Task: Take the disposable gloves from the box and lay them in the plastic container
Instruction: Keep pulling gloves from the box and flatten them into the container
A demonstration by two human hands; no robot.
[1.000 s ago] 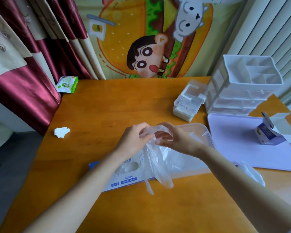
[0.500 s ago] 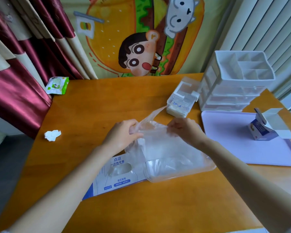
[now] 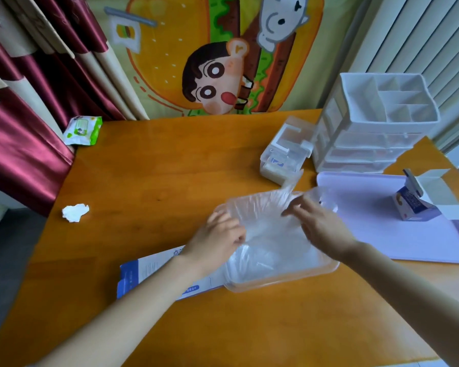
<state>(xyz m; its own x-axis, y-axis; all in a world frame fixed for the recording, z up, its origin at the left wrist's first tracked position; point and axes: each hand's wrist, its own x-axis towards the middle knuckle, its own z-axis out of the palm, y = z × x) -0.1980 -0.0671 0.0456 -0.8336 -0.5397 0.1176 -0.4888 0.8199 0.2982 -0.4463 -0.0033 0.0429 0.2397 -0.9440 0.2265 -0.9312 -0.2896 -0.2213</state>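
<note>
Since half a second ago the glove (image 3: 260, 207), pinched between the fingers of left hand (image 3: 217, 241) and right hand (image 3: 319, 226), has dropped flat over the plastic container (image 3: 284, 278) beside the glove box (image 3: 149, 271) near the desk's front edge; release likely next.

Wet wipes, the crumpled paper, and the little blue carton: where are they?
Wet wipes (image 3: 82, 130), head view: middle of the green and white pack.
Crumpled paper (image 3: 75, 212), head view: middle of the white ball.
Little blue carton (image 3: 410, 206), head view: its blue front side.
</note>
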